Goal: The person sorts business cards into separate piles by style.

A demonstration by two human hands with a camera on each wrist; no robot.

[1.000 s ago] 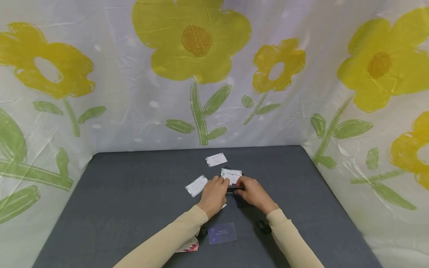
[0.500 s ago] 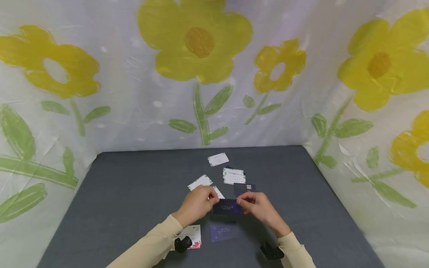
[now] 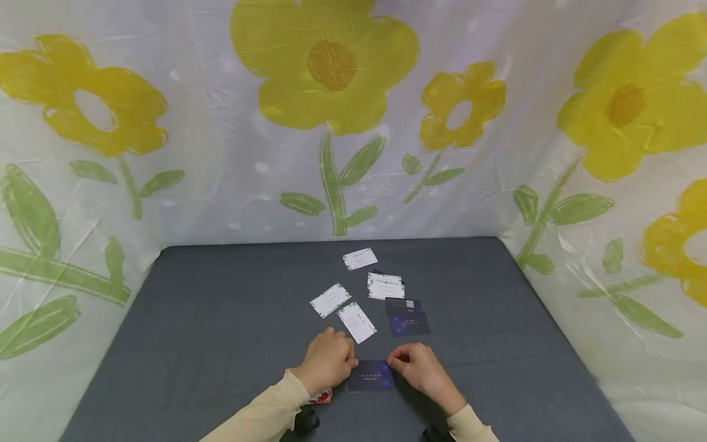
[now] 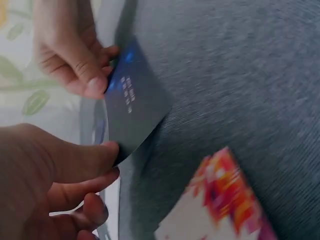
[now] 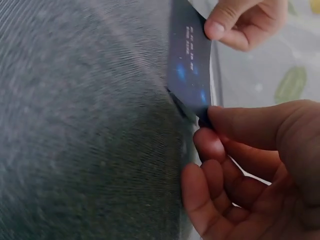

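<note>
A dark blue business card [image 3: 370, 376] with blue glowing spots and small pale print is held between both hands, close over the cloth. My left hand [image 3: 327, 362] pinches its left end between thumb and forefinger. At the opposite end, the thumb and forefinger of my right hand [image 3: 421, 367] pinch a corner. The left wrist view shows the card [image 4: 135, 100] tilted and slightly bowed, with a shadowed gap under its edge. Partly hidden below my left forearm lies a stack of white cards with a red and pink print [image 4: 225, 195].
Two overlapping dark blue cards [image 3: 410, 323] lie beyond my right hand. White cards with leafy corners lie farther off: a tilted one [image 3: 357, 322], another to its left [image 3: 330, 300], a small pile [image 3: 385, 287] and a far one [image 3: 359, 258]. Grey cloth [image 3: 232, 307] covers the table.
Both hands have come from the white pile back toward me, bringing the dark blue card over the spot where another dark card lay. The two dark cards beyond the right hand are now uncovered.
</note>
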